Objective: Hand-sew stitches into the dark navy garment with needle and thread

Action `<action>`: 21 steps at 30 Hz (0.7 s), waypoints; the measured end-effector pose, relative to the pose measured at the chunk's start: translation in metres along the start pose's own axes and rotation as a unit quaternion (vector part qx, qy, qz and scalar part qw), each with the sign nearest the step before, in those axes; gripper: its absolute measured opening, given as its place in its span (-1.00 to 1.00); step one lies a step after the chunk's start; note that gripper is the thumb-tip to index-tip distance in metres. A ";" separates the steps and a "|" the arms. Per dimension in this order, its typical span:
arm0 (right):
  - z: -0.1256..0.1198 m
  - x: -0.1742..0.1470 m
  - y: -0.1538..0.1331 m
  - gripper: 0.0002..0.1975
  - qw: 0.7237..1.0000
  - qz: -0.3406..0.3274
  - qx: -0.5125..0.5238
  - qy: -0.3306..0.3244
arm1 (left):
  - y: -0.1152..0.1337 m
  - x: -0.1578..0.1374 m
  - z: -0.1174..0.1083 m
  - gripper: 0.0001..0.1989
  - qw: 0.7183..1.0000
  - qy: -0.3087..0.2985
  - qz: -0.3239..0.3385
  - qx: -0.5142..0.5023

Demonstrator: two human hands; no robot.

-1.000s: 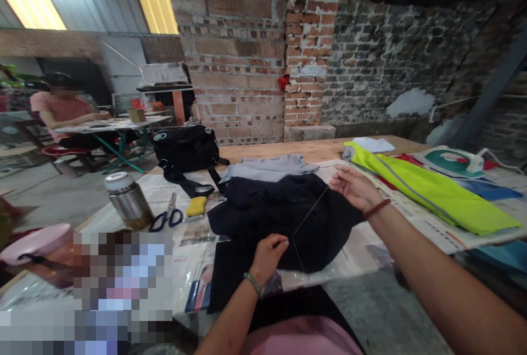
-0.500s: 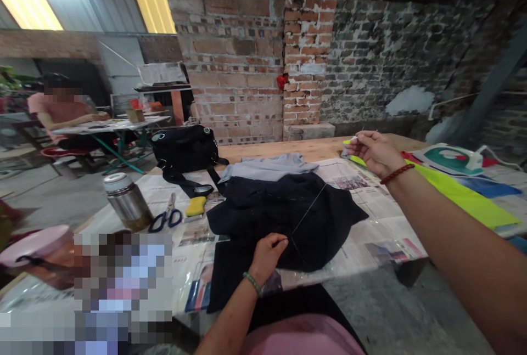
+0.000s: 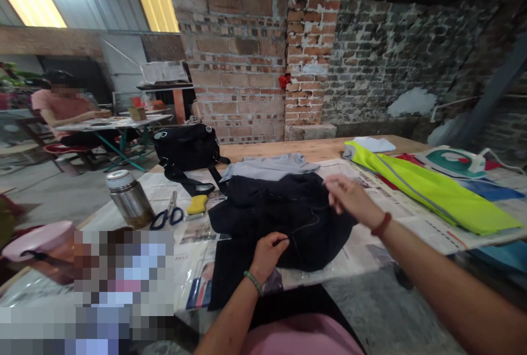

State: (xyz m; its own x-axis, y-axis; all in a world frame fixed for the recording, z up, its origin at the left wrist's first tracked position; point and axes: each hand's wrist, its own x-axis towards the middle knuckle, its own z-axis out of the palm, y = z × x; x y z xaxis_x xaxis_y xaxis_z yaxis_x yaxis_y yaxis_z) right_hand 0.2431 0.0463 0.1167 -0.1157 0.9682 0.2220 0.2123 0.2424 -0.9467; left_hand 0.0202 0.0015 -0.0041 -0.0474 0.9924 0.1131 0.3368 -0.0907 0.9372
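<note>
A dark navy garment (image 3: 263,201) lies spread before me, with a line of pale stitches across it. My left hand (image 3: 267,253), a green bead bracelet at its wrist, is closed in a pinch on the garment's near part. From beside those fingertips a slack pale thread (image 3: 304,227) curves over the cloth toward my right hand (image 3: 348,197). That hand, with a red bracelet, is held above the garment's right side, fingers pinched and blurred by motion. A threaded needle seems to be in it, too small to see clearly.
Newspaper covers the wooden table (image 3: 255,150). Left are scissors (image 3: 168,217), a yellow-handled tool (image 3: 196,205), a steel flask (image 3: 129,200) and a black bag (image 3: 187,146). Grey cloth (image 3: 269,166) lies behind; a yellow vest (image 3: 432,187) and an iron (image 3: 450,161) lie right. Another person (image 3: 68,105) sits far left.
My right hand has come down and left from over the yellow vest toward the garment. The thread, taut before, now hangs slack. My left hand keeps its pinch.
</note>
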 end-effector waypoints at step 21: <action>0.066 -0.036 0.061 -0.72 0.917 -0.140 -0.363 -0.088 | 0.002 0.000 0.000 -0.85 1.000 0.005 -0.006 -0.015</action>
State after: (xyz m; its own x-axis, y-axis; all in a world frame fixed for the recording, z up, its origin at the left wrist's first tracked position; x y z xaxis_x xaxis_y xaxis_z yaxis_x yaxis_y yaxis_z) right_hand 0.1967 0.0218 0.0351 -0.4060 0.8521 0.3303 0.7330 0.5194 -0.4392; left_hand 0.0207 0.0015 -0.0020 -0.0601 0.9927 0.1044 0.3078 -0.0810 0.9480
